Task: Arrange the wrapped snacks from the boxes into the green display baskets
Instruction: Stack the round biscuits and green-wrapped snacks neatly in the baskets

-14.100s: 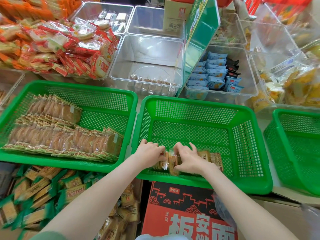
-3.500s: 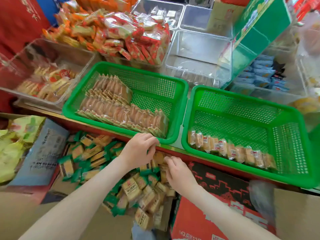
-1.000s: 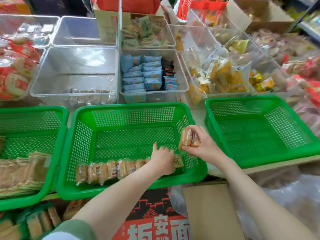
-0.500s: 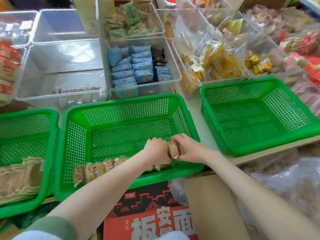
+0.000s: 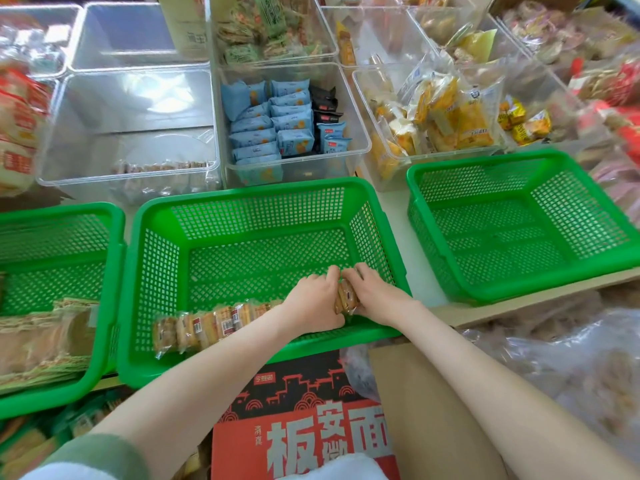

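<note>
The middle green basket (image 5: 263, 192) holds a row of clear-wrapped brown snacks (image 5: 207, 325) standing on edge along its near wall. My left hand (image 5: 313, 303) rests against the right end of that row. My right hand (image 5: 375, 297) presses a pair of wrapped snacks (image 5: 346, 299) against my left hand, low in the basket's near right corner. The left green basket (image 5: 114, 237) contains rows of wrapped crackers (image 5: 45, 337). The right green basket (image 5: 519, 233) has nothing in it.
Clear plastic bins stand behind the baskets: a nearly bare one (image 5: 131, 129), one with blue packets (image 5: 277, 126), one with yellow packets (image 5: 440, 116). A red and black printed box (image 5: 304, 420) and a cardboard flap (image 5: 433, 410) lie below the shelf edge.
My right hand has brought the pair of snacks down from above the basket's right rim into the near right corner, up against my left hand. The view has tilted slightly.
</note>
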A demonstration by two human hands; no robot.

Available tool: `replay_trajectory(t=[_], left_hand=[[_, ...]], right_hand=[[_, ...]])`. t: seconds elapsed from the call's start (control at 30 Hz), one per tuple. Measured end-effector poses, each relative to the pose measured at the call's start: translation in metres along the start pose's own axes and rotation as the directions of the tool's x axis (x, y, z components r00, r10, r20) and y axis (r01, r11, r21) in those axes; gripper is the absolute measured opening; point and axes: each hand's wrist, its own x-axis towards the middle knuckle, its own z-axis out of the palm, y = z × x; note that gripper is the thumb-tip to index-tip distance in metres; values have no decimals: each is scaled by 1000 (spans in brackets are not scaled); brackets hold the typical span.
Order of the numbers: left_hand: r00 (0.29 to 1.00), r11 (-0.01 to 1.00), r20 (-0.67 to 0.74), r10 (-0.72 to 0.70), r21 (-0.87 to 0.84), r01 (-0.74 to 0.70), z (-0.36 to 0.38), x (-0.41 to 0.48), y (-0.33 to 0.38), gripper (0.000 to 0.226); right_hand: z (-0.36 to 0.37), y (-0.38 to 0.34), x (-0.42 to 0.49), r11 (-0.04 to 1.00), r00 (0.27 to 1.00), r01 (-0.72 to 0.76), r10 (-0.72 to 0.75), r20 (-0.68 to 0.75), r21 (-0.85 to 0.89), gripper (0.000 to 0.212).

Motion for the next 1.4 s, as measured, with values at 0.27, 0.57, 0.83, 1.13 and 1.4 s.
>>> replay_trajectory(t=[0.27,0.57,0.83,1.13,1.4], left_hand=[[999,998,29,-33,52,31,-2,0,5,52],[988,990,125,-88,117,73,7,9,6,49],[972,971,234,-21,-229,76,0,5,-11,67],[977,997,212,-22,80,5,10,-2,-19,29],[982,994,157,-107,18,106,1,-10,-17,51]], right_hand=[[-2,2,2,996,997,-48,43,63,81,78],[-14,9,1,969,976,-85,34,214,233,73],[-14,5,9,987,949,-106,64,307,124,77],[-14,-8,10,982,964,-138,103,246,128,50],[-11,-21,4,988,988,-153,153,-11,-16,59]])
